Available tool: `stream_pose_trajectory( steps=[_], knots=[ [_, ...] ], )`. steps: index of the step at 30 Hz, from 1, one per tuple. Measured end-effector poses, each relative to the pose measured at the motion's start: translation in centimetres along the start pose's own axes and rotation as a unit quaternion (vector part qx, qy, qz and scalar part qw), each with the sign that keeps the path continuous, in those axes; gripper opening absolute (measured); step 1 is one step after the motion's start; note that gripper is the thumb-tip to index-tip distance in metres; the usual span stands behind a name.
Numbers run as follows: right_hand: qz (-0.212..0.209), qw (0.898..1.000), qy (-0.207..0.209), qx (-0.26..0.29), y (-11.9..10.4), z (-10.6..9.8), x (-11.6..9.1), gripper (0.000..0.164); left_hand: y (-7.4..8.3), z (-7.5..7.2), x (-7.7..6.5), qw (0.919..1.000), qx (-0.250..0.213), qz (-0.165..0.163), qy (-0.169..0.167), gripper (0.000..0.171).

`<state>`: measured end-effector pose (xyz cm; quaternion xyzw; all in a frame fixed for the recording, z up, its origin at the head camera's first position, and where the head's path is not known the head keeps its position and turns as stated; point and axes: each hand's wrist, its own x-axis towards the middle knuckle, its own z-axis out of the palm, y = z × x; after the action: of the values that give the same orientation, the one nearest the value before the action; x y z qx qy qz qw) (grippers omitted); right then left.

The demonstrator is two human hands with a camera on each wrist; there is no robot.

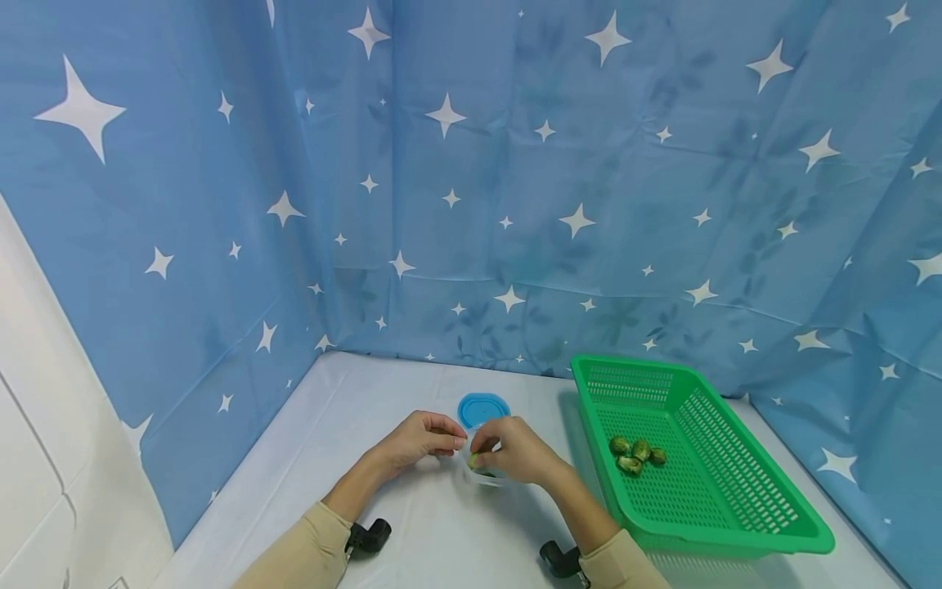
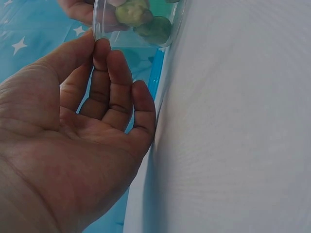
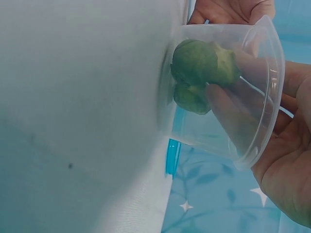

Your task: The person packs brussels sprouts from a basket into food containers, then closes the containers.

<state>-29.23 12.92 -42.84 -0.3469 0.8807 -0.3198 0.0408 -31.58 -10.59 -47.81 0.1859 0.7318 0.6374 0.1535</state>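
A clear plastic tub (image 3: 199, 133) stands upright on the white table, with green Brussels sprouts (image 3: 192, 60) inside it. My left hand (image 1: 419, 442) pinches the tub's rim between thumb and fingertips on its left side. From the right, my right hand (image 1: 518, 450) reaches down through the tub's mouth. Its thumb and fingers hold a paler Brussels sprout (image 3: 226, 66) inside, close against the darker ones. Through the tub wall, the left wrist view shows a light sprout (image 2: 132, 13) above a darker one.
Behind the tub lies a round blue lid (image 1: 482, 409) on the white table (image 1: 390, 384). At the right stands a green perforated basket (image 1: 736, 425) with several Brussels sprouts (image 1: 640, 450) at its left side. A blue star-patterned curtain (image 1: 515, 204) hangs behind the table.
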Motion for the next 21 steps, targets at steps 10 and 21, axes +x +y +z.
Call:
stream_pose_trajectory(
  steps=[10, 21],
  knots=[
    [0.004, 1.0, -0.01, 0.005, 0.08, 0.16, -0.02, 0.004, -0.09, 0.02, -0.02, 1.0, 0.006, 0.001, 0.0, 0.034],
    [0.007, 1.0, -0.013, 0.0, 0.18, 0.22, 0.06, 0.007, 0.14, 0.06, -0.11, 1.0, -0.002, -0.003, 0.002, 0.038]
  ],
)
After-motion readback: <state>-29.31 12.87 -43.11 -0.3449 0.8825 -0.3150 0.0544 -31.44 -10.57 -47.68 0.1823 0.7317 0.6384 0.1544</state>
